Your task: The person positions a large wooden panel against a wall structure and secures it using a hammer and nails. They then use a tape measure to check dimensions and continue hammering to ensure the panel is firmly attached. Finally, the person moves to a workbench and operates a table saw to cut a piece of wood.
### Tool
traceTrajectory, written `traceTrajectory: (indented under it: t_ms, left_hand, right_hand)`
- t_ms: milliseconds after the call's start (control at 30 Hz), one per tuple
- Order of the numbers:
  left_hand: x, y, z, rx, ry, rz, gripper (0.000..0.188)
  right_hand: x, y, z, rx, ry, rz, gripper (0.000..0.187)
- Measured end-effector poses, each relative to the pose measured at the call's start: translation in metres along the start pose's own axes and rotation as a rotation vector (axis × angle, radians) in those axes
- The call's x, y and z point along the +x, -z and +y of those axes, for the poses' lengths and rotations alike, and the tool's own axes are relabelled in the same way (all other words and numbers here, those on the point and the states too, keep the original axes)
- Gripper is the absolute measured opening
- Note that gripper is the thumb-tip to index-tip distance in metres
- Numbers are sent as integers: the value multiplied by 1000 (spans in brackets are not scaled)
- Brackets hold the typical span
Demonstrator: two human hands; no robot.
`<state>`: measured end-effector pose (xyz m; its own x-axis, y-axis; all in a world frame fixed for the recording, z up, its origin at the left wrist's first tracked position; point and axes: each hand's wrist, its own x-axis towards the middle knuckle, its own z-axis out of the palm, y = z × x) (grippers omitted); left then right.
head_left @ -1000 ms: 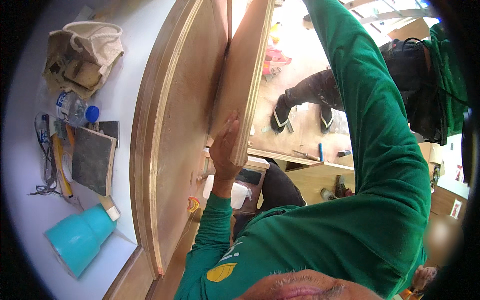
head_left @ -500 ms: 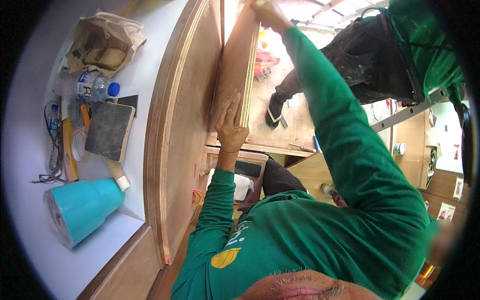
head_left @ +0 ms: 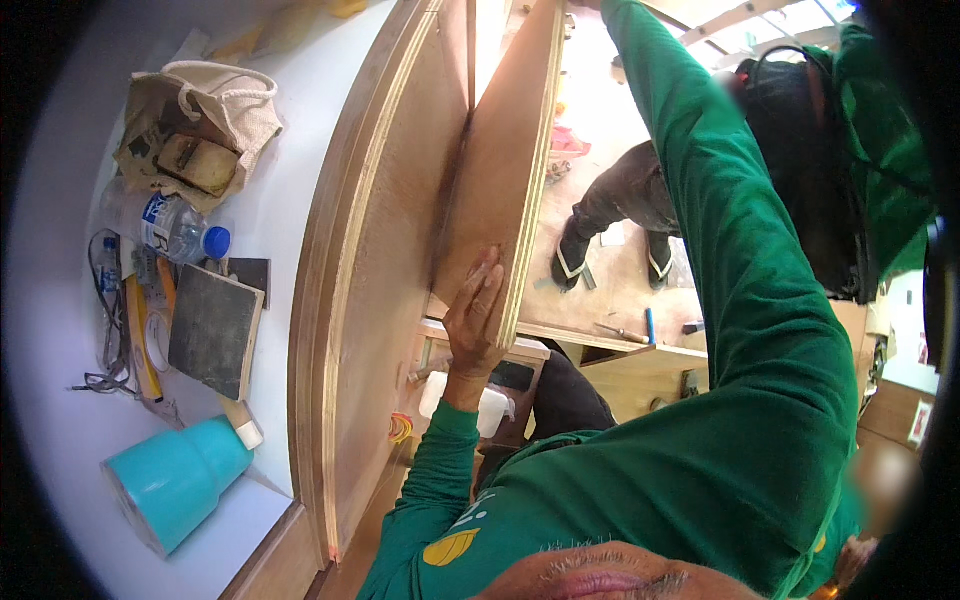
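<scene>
A thick plywood panel [head_left: 500, 190] stands on edge beside a larger plywood panel [head_left: 385, 230]; its layered edge faces right. My left hand [head_left: 475, 315] is at its near end, fingers extended along the brown face and palm round the near corner. My right arm reaches far forward along the panel's right side. Only a sliver of my right hand [head_left: 590, 4] shows at the top rim, by the panel's far end; its fingers are cut off by the picture's edge.
Left, a white surface [head_left: 310, 140] bears a cloth bag [head_left: 250, 115], water bottle [head_left: 180, 235], dark rectangular block [head_left: 215, 325] and teal stepped container [head_left: 185, 475]. At right, another person's dark-trousered legs [head_left: 625, 195] stand on a wooden platform [head_left: 600, 305] holding a screwdriver-like tool [head_left: 622, 332].
The panel's near end has come closer to me and swung rightward, with my left hand still on it. My right hand has slid mostly out of the top. The view has shifted a little.
</scene>
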<state>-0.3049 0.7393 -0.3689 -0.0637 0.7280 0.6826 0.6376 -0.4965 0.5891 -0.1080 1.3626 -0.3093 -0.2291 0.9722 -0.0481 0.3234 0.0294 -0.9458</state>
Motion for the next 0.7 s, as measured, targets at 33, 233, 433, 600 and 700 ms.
traceTrajectory:
  t_ms: [33, 233, 433, 600, 700]
  left_hand:
    - [0, -4, -2, -28, -4, 19, 51]
    - [0, -1, -5, 13, 28, -1, 50]
    - [13, 2, 2, 53, 3, 35, 44]
    - [7, -7, -1, -63, 8, 23, 48]
    - [9, -2, -5, -44, -12, 42, 46]
  right_hand:
    - [19, 22, -1, -37, -17, -91, 43]
    - [-22, -17, -13, -129, -15, 39, 45]
    - [-118, -42, -37, 5, 40, 119, 33]
    - [-17, 16, -21, 58, 0, 30, 38]
    - [10, 17, -30, -34, -81, 4, 44]
